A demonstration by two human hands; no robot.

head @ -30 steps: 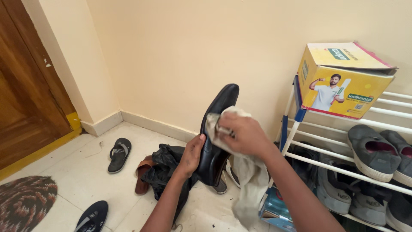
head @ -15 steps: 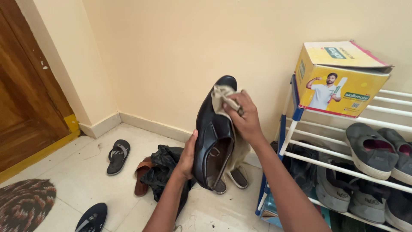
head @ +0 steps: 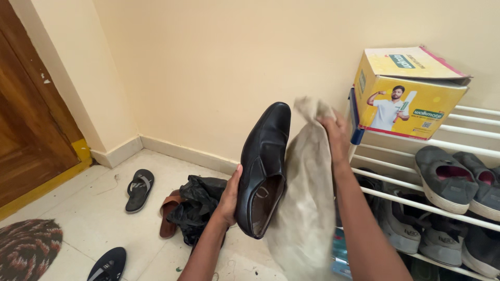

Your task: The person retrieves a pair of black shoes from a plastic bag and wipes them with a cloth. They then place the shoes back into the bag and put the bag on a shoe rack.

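Left hand [head: 229,196] gripping black shoe [head: 263,166], right hand [head: 333,130] lifting cloth [head: 304,203] beside rack [head: 416,182]

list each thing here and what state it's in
black shoe: held up, toe upward, by the left hand
cloth: hanging loose from the right hand, off the shoe
yellow box: on top of the rack, lid slightly raised
grey shoes: resting on a rack shelf
black sandal: lying on the floor
door: shut
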